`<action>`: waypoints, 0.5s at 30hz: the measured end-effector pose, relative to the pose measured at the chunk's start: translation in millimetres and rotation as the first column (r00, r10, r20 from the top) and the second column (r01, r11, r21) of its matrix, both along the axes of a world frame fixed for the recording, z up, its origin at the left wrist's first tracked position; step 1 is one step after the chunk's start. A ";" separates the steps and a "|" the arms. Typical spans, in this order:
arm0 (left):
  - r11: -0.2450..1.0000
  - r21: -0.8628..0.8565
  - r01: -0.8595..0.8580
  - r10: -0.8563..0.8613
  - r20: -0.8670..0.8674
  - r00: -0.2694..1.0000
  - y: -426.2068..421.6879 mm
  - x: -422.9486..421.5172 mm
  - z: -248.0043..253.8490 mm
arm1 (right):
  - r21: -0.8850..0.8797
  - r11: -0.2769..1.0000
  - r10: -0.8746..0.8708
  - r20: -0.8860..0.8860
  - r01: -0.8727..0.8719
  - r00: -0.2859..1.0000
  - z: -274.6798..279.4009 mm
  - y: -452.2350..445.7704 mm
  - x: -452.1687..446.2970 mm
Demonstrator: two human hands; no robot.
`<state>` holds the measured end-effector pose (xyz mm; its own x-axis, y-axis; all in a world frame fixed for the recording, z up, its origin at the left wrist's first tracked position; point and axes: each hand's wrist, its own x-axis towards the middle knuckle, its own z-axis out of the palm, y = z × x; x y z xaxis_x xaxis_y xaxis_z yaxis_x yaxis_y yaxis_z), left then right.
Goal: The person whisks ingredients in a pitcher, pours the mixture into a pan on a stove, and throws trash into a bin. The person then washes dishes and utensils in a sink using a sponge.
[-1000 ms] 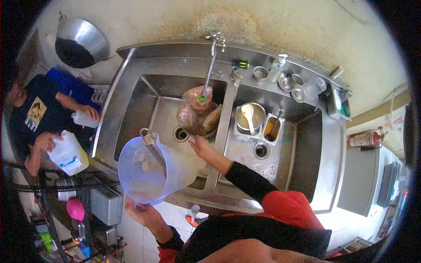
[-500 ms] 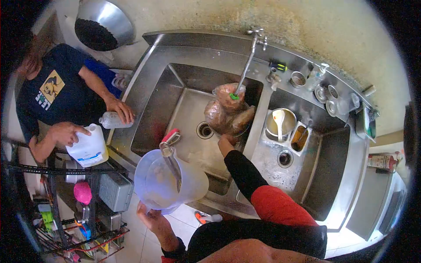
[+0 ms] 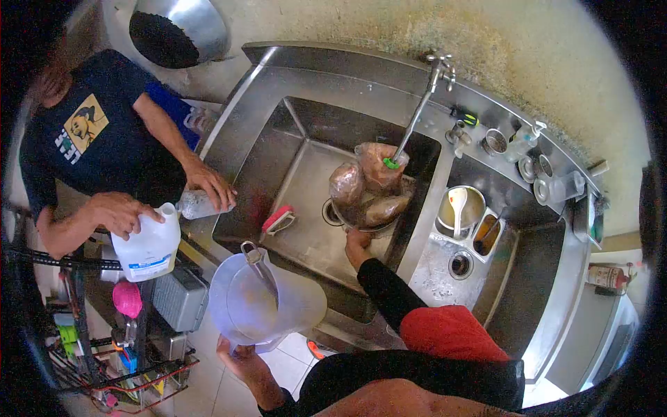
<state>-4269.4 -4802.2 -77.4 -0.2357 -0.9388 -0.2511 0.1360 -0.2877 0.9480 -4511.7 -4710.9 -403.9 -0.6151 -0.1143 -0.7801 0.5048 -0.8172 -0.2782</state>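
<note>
My left hand [image 3: 243,361] grips a large translucent plastic container [image 3: 299,306] low on its near side, fingers partly hidden beneath. The container tilts in front of the sink, with a metal utensil [image 3: 258,267] leaning inside; its lower end is hard to make out. Over in the left basin, my right hand [image 3: 358,247] is closed on the near rim of a metal bowl [image 3: 381,228]. Several clear plastic bags of brownish food [image 3: 386,208] fill that bowl, under the green-tipped faucet [image 3: 417,115]. A red-and-white scrub brush [image 3: 279,221] lies on the basin floor [image 3: 306,243].
At left, a person in a dark T-shirt [image 3: 104,132] holds a white jug [image 3: 149,243] and a clear bottle [image 3: 203,203]. The right basin contains a pot with a white ladle [image 3: 457,207] and a small tray [image 3: 488,233]. A utensil rack [image 3: 104,354] stands lower left.
The view has shifted. The bowl of bags and my right hand have come slightly nearer to me, covering more of the drain. The container has moved off the scrub brush, which now shows fully.
</note>
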 end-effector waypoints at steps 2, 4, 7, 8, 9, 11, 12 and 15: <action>0.996 0.007 0.088 -0.087 -0.024 0.996 -2.8 -4.9 -7.1 | 0.007 0.995 0.098 -0.007 -0.098 0.995 1.4 -5.2 5.9; 0.988 0.036 -0.150 0.149 0.016 0.989 5.7 -31.8 0.2 | -0.013 0.978 0.207 -0.019 -0.208 0.978 5.7 -14.5 9.8; 0.998 0.051 -0.048 0.048 0.010 0.999 -4.0 -30.0 -7.0 | -0.062 0.928 0.365 -0.055 -0.368 0.929 13.0 -40.1 1.6; 0.998 0.051 -0.044 0.044 0.014 0.999 -2.6 -33.4 -6.7 | -0.068 0.907 0.411 -0.068 -0.415 0.909 14.0 -51.9 -2.7; 0.995 0.017 -0.099 0.098 0.030 0.995 -0.8 -37.6 -4.1 | -0.079 0.889 0.446 -0.083 -0.452 0.891 15.5 -63.6 -9.2; 0.989 -0.019 -0.145 0.145 0.038 0.989 1.4 -41.9 -2.5 | -0.063 0.860 0.500 -0.099 -0.506 0.861 20.1 -88.3 -18.3; 0.982 -0.020 -0.189 0.190 0.039 0.981 0.5 -40.0 -0.7 | -0.044 0.852 0.516 -0.099 -0.522 0.851 20.6 -100.4 -21.1; 0.963 -0.076 -0.257 0.261 0.041 0.965 4.4 -42.1 10.4 | 0.168 0.793 0.604 -0.083 -0.586 0.793 8.6 -102.3 3.8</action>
<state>-4311.5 -4797.9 -67.0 0.0288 -0.9817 -0.1885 0.1491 -0.1822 0.9719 -4507.9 -4813.2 -395.3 -0.5514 -0.3958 -0.7344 0.8324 -0.3194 -0.4529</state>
